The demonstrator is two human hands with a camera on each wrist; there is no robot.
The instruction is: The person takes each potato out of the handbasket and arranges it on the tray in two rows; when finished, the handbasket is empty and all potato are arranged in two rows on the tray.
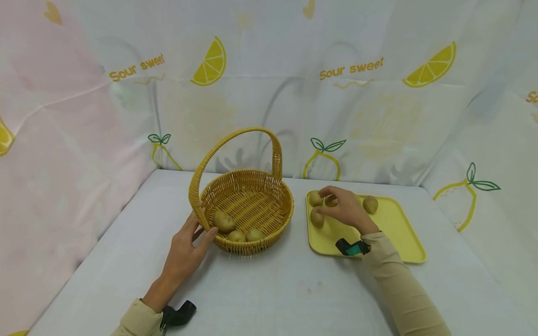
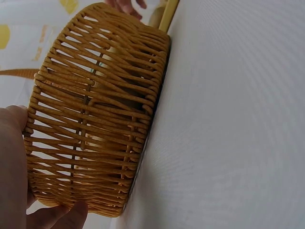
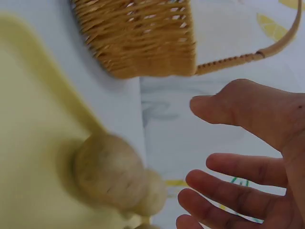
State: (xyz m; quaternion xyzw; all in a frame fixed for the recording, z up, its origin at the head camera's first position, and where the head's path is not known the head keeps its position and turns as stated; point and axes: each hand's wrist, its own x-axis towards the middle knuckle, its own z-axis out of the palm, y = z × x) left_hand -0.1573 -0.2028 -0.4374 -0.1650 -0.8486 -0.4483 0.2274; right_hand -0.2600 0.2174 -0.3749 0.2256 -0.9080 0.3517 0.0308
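A round wicker basket (image 1: 283,228) with a tall arched handle stands left of centre, with three potatoes (image 1: 224,221) lying near its front left inside. My left hand (image 1: 185,247) holds the basket's left side at the foot of the handle, thumb at the rim and fingers against the woven outer wall (image 2: 95,124). On the right, my right hand (image 1: 342,207) hovers over a yellow tray (image 1: 391,233), its fingers spread and nothing between them. Several potatoes rest on the tray; one potato (image 1: 317,217) is just below the fingertips, and another potato (image 3: 109,171) shows large in the right wrist view.
A single potato (image 1: 370,204) lies to the right of the right hand, near the tray's back edge. The white table (image 1: 269,289) meets a lemon-printed cloth wall (image 1: 269,93) at the back. Dark cameras are strapped to both wrists.
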